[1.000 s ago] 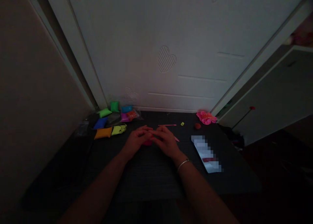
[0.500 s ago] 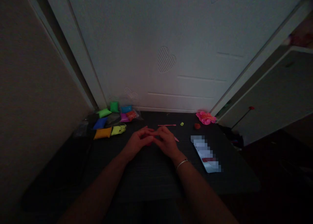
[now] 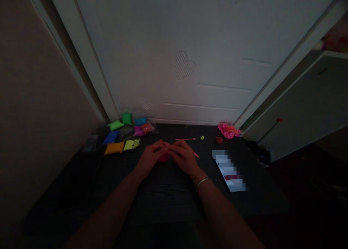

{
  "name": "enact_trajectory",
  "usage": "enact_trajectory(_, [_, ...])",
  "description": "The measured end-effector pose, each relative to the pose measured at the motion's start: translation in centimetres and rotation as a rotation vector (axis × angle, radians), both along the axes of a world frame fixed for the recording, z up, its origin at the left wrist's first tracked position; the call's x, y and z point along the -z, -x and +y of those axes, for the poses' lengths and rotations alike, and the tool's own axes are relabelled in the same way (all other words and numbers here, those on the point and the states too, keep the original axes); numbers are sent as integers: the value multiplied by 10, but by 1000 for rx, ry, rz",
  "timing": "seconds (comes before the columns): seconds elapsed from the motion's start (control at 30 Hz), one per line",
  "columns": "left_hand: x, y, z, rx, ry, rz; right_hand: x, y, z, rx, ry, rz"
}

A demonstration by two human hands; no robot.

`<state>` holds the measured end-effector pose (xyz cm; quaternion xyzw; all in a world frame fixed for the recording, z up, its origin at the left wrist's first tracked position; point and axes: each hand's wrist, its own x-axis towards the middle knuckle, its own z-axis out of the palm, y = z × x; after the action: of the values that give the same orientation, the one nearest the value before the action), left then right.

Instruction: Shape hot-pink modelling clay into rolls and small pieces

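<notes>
My left hand (image 3: 151, 157) curls around the left side of a lump of pink modelling clay (image 3: 163, 158) on the dark table. My right hand (image 3: 184, 156), with a bangle at its wrist, has its fingers closed in against the clay's top and right side. The fingertips of both hands meet there and hide much of the lump. Just beyond the right hand lie a thin pink modelling tool (image 3: 185, 139) and a second pink tool (image 3: 196, 154), partly covered by that hand.
Several clay packets, among them an orange packet (image 3: 114, 148) and a green packet (image 3: 127, 118), lie at the back left. On the right are a phone (image 3: 228, 171), a small reddish-brown lump (image 3: 219, 140), a yellow bit (image 3: 202, 137) and a pink flower shape (image 3: 229, 130). A white door (image 3: 168, 85) stands behind.
The fingers have shifted slightly over the clay, and my left thumb has moved up. More of the pink lump shows below the hands now.
</notes>
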<state>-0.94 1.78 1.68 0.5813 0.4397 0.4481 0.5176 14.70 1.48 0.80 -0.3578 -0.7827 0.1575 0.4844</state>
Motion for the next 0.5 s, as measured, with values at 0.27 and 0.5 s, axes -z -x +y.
enact_trajectory(0.27, [-4, -3, -2, 30, 4, 5, 1, -1, 2, 26, 33, 14])
enact_trajectory(0.5, [-4, -2, -2, 27, 3, 19, 0, -1, 1, -26, 9, -12])
